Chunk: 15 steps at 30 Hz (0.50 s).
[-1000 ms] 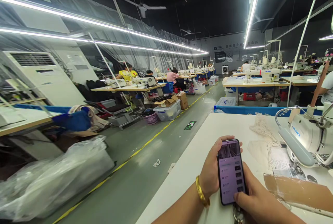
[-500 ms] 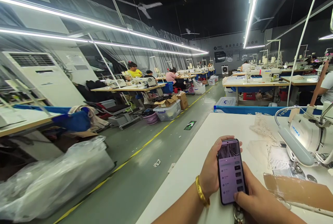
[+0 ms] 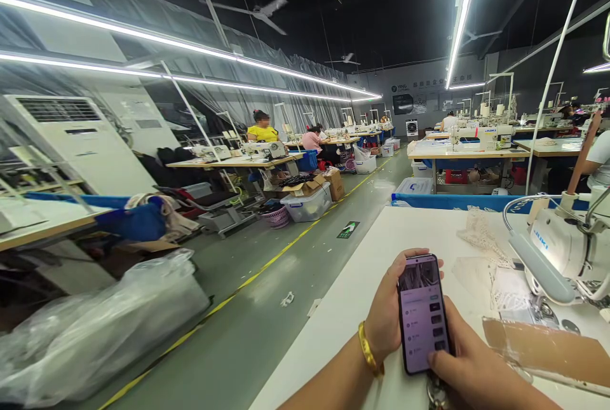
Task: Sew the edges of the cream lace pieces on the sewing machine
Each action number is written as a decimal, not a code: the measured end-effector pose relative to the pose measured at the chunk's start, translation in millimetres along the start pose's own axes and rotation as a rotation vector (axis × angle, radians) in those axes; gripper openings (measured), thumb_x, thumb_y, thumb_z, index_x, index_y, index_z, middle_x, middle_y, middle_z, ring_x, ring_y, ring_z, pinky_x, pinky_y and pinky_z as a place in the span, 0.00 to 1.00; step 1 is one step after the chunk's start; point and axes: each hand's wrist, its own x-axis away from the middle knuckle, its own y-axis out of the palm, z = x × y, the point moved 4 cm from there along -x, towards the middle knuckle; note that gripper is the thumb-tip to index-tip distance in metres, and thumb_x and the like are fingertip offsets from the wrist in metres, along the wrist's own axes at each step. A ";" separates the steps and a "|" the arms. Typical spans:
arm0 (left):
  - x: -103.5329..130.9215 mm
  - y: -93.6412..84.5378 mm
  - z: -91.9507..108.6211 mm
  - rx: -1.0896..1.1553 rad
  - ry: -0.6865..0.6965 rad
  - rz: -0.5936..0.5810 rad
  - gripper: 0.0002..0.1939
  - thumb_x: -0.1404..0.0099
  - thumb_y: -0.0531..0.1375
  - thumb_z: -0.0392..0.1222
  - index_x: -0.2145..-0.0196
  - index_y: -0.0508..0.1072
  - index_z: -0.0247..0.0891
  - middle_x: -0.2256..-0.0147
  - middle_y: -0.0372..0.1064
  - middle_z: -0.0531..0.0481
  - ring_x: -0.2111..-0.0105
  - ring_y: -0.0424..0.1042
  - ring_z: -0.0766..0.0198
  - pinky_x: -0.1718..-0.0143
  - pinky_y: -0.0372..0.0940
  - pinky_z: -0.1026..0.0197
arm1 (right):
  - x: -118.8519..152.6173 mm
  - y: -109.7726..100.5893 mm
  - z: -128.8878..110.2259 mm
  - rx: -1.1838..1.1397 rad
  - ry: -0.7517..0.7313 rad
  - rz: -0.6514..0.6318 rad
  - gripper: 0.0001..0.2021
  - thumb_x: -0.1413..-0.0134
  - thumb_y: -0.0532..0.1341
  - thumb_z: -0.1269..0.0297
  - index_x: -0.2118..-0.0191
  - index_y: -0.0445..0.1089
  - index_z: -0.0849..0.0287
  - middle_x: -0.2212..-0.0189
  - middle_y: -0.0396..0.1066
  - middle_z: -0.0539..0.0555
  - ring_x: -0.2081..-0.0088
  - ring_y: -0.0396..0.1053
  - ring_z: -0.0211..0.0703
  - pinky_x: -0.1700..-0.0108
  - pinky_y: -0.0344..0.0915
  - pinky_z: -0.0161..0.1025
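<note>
A smartphone (image 3: 422,318) with a lit screen is held upright above the white table (image 3: 352,276). My left hand (image 3: 391,305) wraps round its left side and back, with fingertips showing at the right edge. A gold bracelet (image 3: 368,349) is on the left wrist. My right hand (image 3: 467,356) is closed round the phone's lower right side, its thumb over the bottom of the screen. Metal keys or a charm (image 3: 436,391) hang below the phone, partly hidden.
At the right stands a white sewing machine (image 3: 562,245), with lace fabric (image 3: 481,232) and brown cardboard (image 3: 548,346) near it. Plastic-wrapped goods (image 3: 109,327) lie left of the aisle. A person in yellow (image 3: 263,132) is at a far table.
The person in yellow at the far table has moved to the right and is more upright. The ceiling fan blades have turned. My hands and the phone have hardly moved.
</note>
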 end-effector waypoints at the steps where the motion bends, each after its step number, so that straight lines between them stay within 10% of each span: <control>1: 0.0 0.2 -0.1 0.000 0.000 -0.001 0.24 0.36 0.66 0.60 0.52 0.76 0.39 0.53 0.79 0.39 0.55 0.75 0.52 0.56 0.71 0.53 | -0.2 -0.1 -0.3 -0.002 -0.002 0.000 0.29 0.52 0.59 0.68 0.41 0.62 0.55 0.58 0.68 0.54 0.57 0.68 0.49 0.50 0.69 0.47; 15: -0.1 0.7 -0.9 0.011 -0.006 -0.001 0.23 0.35 0.66 0.59 0.51 0.76 0.39 0.53 0.79 0.39 0.54 0.75 0.51 0.56 0.71 0.53 | 1.0 0.2 -4.8 -0.007 0.004 0.029 0.28 0.53 0.59 0.68 0.42 0.64 0.55 0.59 0.70 0.54 0.57 0.70 0.49 0.50 0.70 0.47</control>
